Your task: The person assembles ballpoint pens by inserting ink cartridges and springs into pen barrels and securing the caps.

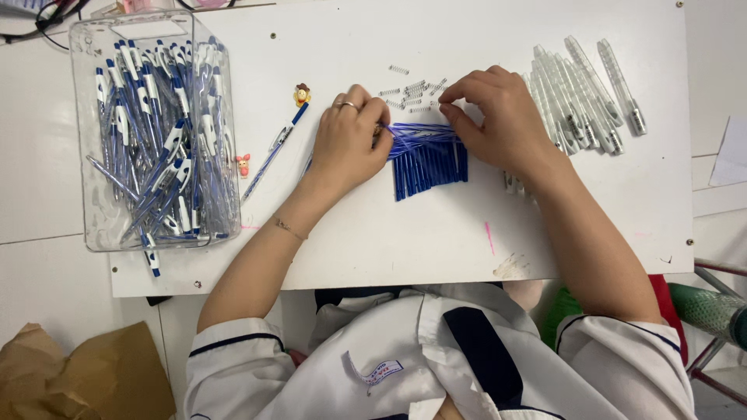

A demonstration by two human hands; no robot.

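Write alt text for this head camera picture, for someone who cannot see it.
Seen from above, a person's left hand and right hand meet over a row of blue refills on a white board. Small springs lie just beyond, clear pen barrels to the right, and a clear box of finished pens to the left.

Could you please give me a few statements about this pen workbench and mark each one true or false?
1. The clear plastic bin of blue-and-white pens stands beside the left hand. True.
2. The blue refills lie between both hands. True.
3. The small metal springs are piled inside the bin. False: they lie loose on the white board, above the refills.
4. The clear pen barrels lie left of the left hand. False: they lie beyond the right hand.
5. A single assembled pen lies on the board. True.
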